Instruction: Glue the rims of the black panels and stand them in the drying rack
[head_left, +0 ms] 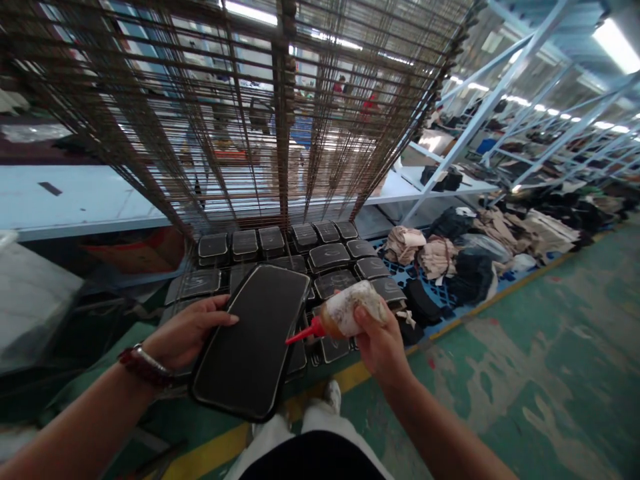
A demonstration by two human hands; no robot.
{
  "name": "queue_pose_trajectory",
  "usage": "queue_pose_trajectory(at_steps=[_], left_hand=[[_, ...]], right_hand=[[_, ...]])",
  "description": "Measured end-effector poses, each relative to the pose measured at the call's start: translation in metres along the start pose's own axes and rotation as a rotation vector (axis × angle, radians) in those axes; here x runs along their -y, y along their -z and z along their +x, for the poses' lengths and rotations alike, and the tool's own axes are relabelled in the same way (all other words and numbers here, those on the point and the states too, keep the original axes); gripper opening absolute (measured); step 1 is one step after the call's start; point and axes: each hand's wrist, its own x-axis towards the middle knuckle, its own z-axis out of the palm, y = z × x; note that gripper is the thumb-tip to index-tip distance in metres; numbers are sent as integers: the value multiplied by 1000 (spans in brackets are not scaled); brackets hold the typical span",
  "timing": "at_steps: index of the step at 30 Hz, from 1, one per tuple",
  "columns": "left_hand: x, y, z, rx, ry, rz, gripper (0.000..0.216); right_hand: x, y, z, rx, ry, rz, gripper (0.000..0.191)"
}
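My left hand [200,327] is closed on the left edge of a black rounded panel [253,347] with a pale line around its rim, thumb on top and the other fingers hidden beneath. In my right hand [377,333] is a stained white squeeze bottle [350,308], lying on its side. Its red pointed nozzle [305,331] aims left, with the tip over or beside the panel's right edge; whether it touches I cannot tell. Below and beyond, several similar dark panels [330,256] lie in rows on the rack.
A brown wire-mesh rack section [285,120] slopes up in front of me. Behind it runs a pale blue table [95,197]. Fabric bundles [437,257] sit on a blue pallet to the right, beside the green floor [500,373]. A white sack-like bundle [35,307] stands at left.
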Motion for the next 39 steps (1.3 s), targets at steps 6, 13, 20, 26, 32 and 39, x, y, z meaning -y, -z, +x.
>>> queue_pose_trajectory(at_steps=[6,13,20,26,32,39], left_hand=[[2,2,5,-80,3,-33,38],[1,2,5,-176,-21,-42,29],[0,4,6,-175,-30,-63,32],[3,4,6,-190,-31,-79,31],[3,-5,2,-128,-9,-94,36],[13,-7,6,-174,-35,-118,30]], right_hand=[[-1,0,-14,117,11,1,38],[-7,10,-26,255,47,-69,43],[-7,14,-36,280,-18,-157,49],[-5,2,-20,174,-17,-61,44],[-1,-6,27,-96,63,2,46],[-15,-2,14,20,-229,-7,44]])
